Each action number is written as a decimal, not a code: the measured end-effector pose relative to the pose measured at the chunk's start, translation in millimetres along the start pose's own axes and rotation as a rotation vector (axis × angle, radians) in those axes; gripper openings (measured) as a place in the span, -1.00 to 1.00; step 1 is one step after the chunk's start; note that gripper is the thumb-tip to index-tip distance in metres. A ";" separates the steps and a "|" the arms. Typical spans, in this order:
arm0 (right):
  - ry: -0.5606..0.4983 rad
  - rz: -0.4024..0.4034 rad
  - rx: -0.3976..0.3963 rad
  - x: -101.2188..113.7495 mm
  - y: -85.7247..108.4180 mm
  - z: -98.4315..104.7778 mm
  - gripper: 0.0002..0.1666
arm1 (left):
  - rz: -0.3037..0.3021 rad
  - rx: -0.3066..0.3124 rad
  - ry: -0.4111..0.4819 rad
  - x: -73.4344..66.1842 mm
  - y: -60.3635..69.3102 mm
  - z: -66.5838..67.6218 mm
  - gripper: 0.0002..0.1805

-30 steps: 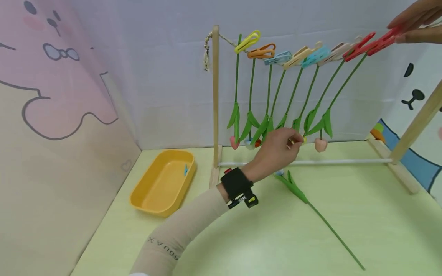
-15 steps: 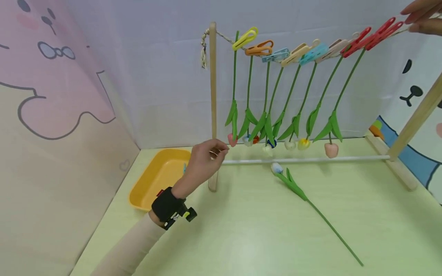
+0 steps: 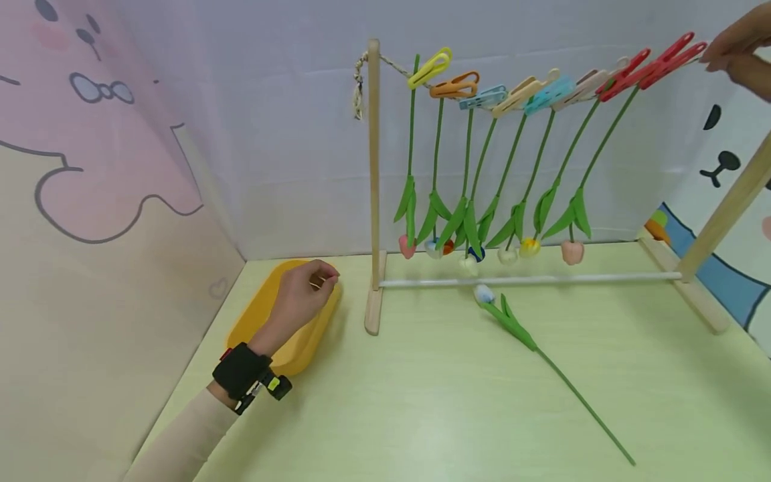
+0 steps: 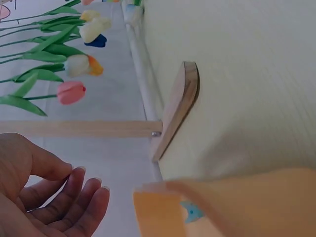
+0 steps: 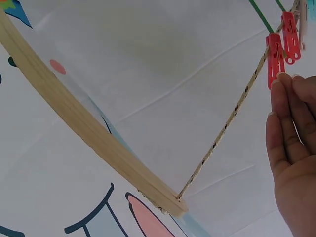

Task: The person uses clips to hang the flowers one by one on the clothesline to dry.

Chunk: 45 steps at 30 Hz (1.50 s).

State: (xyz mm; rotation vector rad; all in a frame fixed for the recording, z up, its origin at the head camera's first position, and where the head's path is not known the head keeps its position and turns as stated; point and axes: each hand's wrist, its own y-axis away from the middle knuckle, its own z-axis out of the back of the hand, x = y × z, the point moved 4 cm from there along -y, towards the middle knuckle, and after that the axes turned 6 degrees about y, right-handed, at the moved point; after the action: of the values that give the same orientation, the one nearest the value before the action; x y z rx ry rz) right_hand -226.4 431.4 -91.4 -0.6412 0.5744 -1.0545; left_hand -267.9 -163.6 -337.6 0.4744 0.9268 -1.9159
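Note:
My left hand [image 3: 304, 294] hovers over the yellow basin [image 3: 328, 321], fingers loosely bent and thumb near the index finger, with nothing held. A light-blue clothespin [image 4: 191, 211] lies inside the basin. At the top right, my right hand [image 5: 296, 143] is beside the end red clothespin [image 5: 275, 61], its fingers fairly straight and fingertips close to the clip's handle end; no grip on it shows. Artificial tulips hang upside down by clothespins from a rope [image 5: 227, 121]. One blue-and-white tulip [image 3: 484, 294] lies on the table, its green stem pointing toward the front right.
A wooden rack carries the rope, with a left post [image 3: 375, 167] and a right post [image 3: 729, 207]. A white bar [image 3: 602, 278] joins its feet low down. Several coloured clips sit along the rope, among them a yellow clothespin [image 3: 430, 68]. A white cloth backdrop hangs behind.
My left hand has moved from the hanging tulips leftward to the basin. My right hand has let go of the end red clothespin and stays near it. The hanging tulips have swung slightly.

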 end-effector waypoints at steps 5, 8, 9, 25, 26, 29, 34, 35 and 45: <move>0.034 0.065 0.118 33.1 13.2 -2.7 -0.75 | -0.001 -0.024 -0.026 10.1 -9.7 15.3 -0.91; -0.004 0.086 0.134 59.7 21.3 -5.3 -0.64 | 0.037 -0.010 -0.056 16.5 -15.1 20.5 -0.92; -0.018 0.083 0.133 67.3 24.6 -6.7 -0.61 | 0.051 0.002 -0.068 19.6 -16.7 21.2 -0.93; 0.012 0.218 0.196 135.8 63.4 -42.6 -0.56 | 0.083 0.200 -0.228 63.2 -37.1 15.3 -0.89; 0.004 0.221 0.199 138.8 64.3 -45.9 -0.56 | 0.099 0.233 -0.248 65.5 -37.2 13.7 -0.87; -0.035 0.243 0.192 146.2 67.5 -54.8 -0.55 | 0.127 0.315 -0.318 70.5 -36.5 7.9 -0.80; -0.112 0.280 0.189 156.8 75.5 -67.6 -0.62 | 0.137 0.394 -0.370 75.0 -36.0 0.4 -0.78; -0.130 0.281 0.189 158.7 76.8 -70.1 -0.63 | 0.135 0.400 -0.370 76.2 -36.5 -0.7 -0.79; -0.295 0.273 0.160 177.2 90.8 -94.7 -0.26 | 0.221 0.464 -0.350 86.1 -37.4 -4.7 -0.78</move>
State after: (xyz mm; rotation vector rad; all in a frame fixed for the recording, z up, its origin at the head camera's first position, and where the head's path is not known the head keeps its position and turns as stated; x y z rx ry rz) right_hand -170.4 281.8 -243.5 -0.5467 0.3058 -0.7245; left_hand -343.3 -198.7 -381.2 0.4646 0.1909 -1.9227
